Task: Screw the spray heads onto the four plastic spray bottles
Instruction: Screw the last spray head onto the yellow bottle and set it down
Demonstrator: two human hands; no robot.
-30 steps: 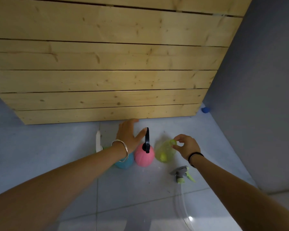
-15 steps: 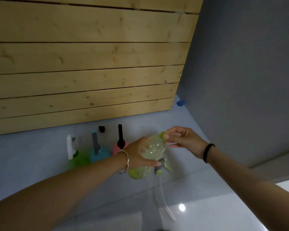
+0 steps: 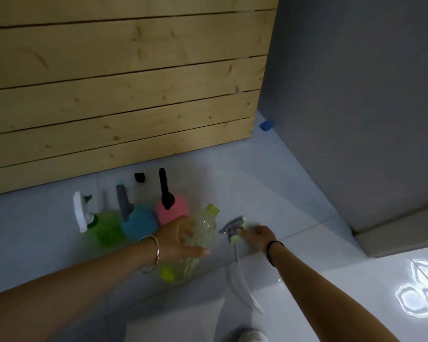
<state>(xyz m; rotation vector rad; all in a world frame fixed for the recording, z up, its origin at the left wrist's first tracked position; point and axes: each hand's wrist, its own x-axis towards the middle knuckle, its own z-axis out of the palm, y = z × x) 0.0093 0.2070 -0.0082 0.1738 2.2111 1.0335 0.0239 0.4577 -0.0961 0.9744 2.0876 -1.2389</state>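
My left hand (image 3: 177, 239) grips a clear yellow-green bottle (image 3: 200, 233), lifted and tilted, its open threaded neck pointing up and away. A grey and yellow-green spray head (image 3: 234, 228) with a long clear tube lies on the floor just right of it. My right hand (image 3: 258, 236) reaches down to that head, fingertips touching it; whether they have closed on it is unclear. Three bottles stand in a row on the floor with heads on: green with a white head (image 3: 104, 227), blue with a grey head (image 3: 139, 222), pink with a black head (image 3: 173, 209).
A wooden plank wall (image 3: 119, 95) rises right behind the row. A grey wall (image 3: 356, 107) closes the right side, with a small blue object (image 3: 266, 125) at its foot. A small black cap (image 3: 139, 177) stands behind the bottles. The floor is pale tile (image 3: 294, 193).
My right hand has let go of the bottle's neck and dropped to the spray head on the floor. My left hand still holds the yellow-green bottle, lifted from the row a second ago.
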